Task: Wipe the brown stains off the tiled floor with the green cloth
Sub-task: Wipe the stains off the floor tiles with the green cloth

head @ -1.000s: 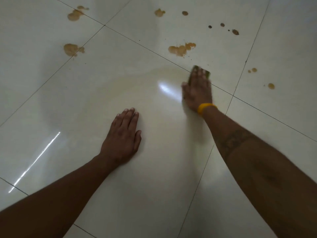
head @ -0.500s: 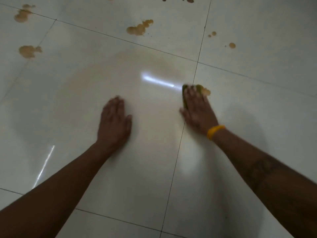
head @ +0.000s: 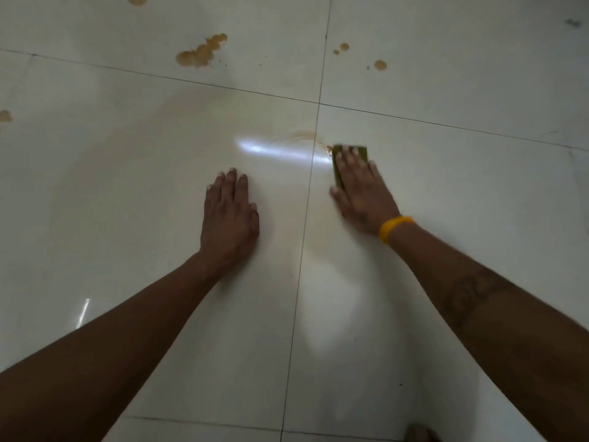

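Brown stains (head: 200, 55) dot floor (head: 127, 218) beyond green cloth (head: 337, 170).

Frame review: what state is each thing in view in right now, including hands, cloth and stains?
left hand: flat on the tiled floor, fingers straight, holding nothing.
right hand: pressing flat on the green cloth.
green cloth: flat on the floor, mostly covered by the hand.
large brown stain: unwiped, beyond the cloth.
small brown spots: unwiped.
faint brown smear: thin residue just left of the cloth.
yellow wristband: on the right wrist.
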